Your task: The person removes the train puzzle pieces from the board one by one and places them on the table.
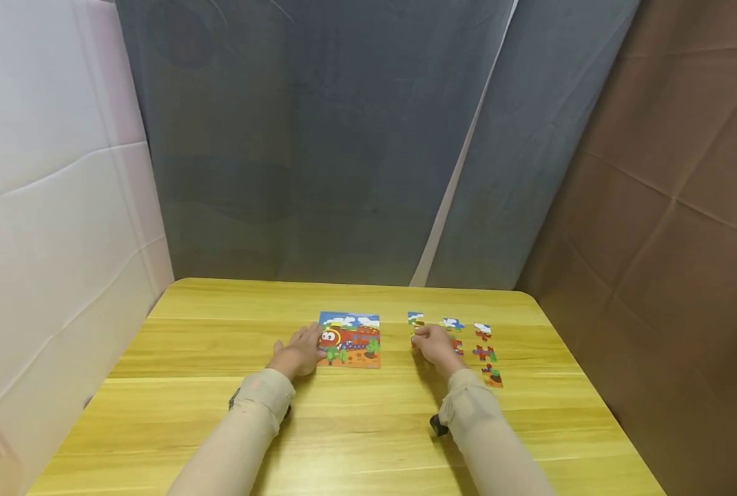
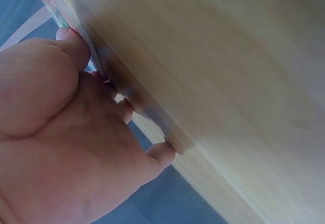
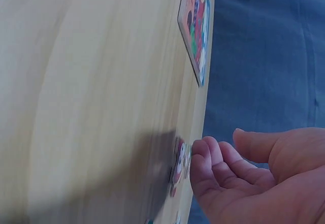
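Note:
My left hand (image 1: 297,351) rests at the left edge of a square picture board (image 1: 359,358) showing a red train with a face. In the left wrist view its thumb and fingers (image 2: 162,155) lie along the board's edge and the table. Over the left part of a group of loose jigsaw pieces is my right hand (image 1: 438,348), its fingertips right at a piece with the train's eye (image 3: 177,165). That piece lies flat on the table, and the thumb stands apart from the fingers. Part of the piece group is hidden beneath this hand.
Around the right hand lie a corner piece (image 1: 415,317), a cloud piece (image 1: 452,324) and several more, including one with a cactus (image 1: 492,376). The yellow wood table (image 1: 356,441) ends at a grey cloth (image 1: 344,172) behind, with cloths on both sides.

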A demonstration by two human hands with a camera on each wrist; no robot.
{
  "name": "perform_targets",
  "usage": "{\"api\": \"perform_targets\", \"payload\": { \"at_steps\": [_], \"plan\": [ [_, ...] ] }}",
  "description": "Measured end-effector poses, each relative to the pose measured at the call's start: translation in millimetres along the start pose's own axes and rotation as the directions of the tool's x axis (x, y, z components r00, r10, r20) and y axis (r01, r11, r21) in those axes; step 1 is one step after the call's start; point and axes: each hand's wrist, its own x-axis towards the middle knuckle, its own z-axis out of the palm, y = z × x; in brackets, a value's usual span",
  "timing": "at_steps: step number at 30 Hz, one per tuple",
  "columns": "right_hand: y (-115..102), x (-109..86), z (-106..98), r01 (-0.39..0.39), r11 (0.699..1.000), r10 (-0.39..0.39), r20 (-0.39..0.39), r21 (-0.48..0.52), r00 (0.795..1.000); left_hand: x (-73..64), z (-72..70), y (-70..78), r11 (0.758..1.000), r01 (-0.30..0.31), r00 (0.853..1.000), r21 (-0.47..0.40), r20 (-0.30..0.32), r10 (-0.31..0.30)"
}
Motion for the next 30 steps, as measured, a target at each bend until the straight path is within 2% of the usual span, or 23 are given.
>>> {"api": "perform_targets", "payload": {
  "at_steps": [20,30],
  "plan": [
    [-17.9,0.6,28.9,0.026,0.997,-0.029,0.047,0.069,0.998,2.8,0.5,-0.7,1.000,-0.002,1.000,-0.001,-0.001,0.002],
    [-24.5,0.6,49.9,0.048,0.994,-0.056,0.085,0.094,0.995,1.1,1.6,-0.9,1.000,0.001,1.000,-0.016,-0.007,-0.001]
  ]
}}
